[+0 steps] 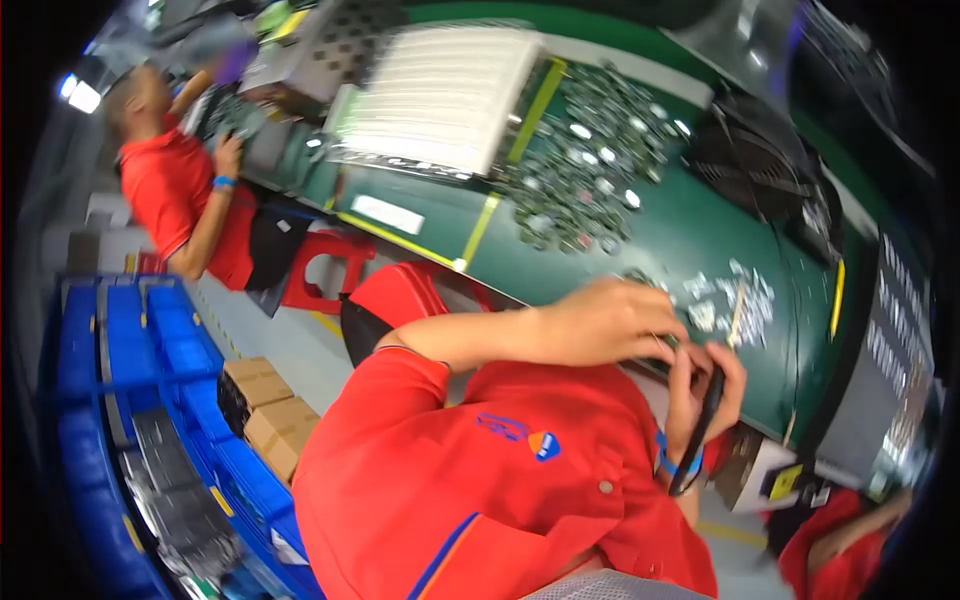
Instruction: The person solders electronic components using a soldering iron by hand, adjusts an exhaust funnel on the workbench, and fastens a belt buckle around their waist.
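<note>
Two bare hands are close together, on your side of the heap of small, round, glassy pieces [590, 165] on the dark green tabletop [690, 225]. Your right hand [715, 385], with a blue band at the wrist, is closed around a slim black rod-like tool [708, 420]. Your left hand [605, 320] has its fingers bent in, the tips meeting those of the right; something small may be pinched there, but blur and fingers hide it, so I can't tell.

And how far along is it? The heap is big and loose, so by the look of it there's plenty left, though nothing marks finished pieces from unfinished ones. Nearer you and to the right of that heap there's a smaller scatter of silvery-white bits [757, 305], with a thin pale stick [738, 315] among them; whether those are done or waiting, I can't say. What your fingertips are at looks midway, with both hands engaged.

Left of the heap, over a strip of yellow tape [482, 230], sits a broad stack of white ridged sheets [435, 95], a white rectangular label [388, 215] on your side of it. Right of the heap stands a black, round-grilled device [745, 160]. Farther left, a co-worker in a red shirt [185, 195] is at the same long bench.
</note>
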Action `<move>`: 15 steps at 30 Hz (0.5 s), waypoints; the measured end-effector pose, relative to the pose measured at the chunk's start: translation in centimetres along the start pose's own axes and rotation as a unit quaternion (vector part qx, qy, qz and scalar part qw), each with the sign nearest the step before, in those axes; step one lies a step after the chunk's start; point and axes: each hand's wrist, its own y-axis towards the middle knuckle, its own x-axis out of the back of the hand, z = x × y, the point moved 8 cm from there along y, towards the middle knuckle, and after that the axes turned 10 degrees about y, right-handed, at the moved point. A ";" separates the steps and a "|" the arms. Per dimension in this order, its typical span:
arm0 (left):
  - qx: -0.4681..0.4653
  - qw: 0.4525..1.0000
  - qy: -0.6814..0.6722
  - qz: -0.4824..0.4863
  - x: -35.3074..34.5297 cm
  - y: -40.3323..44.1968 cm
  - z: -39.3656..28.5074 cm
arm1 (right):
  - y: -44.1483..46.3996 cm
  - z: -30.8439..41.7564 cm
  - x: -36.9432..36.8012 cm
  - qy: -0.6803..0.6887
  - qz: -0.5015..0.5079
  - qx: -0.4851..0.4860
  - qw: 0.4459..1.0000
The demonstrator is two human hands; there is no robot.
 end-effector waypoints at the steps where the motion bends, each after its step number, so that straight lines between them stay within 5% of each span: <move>1: -0.007 0.999 -0.032 0.014 -0.5 -0.2 -0.3 | 0.2 0.5 -0.2 -0.018 0.001 0.011 1.000; 15: 0.079 0.996 -0.031 -0.012 0.3 -0.3 1.3 | 1.4 1.8 -0.9 -0.086 0.026 0.071 0.993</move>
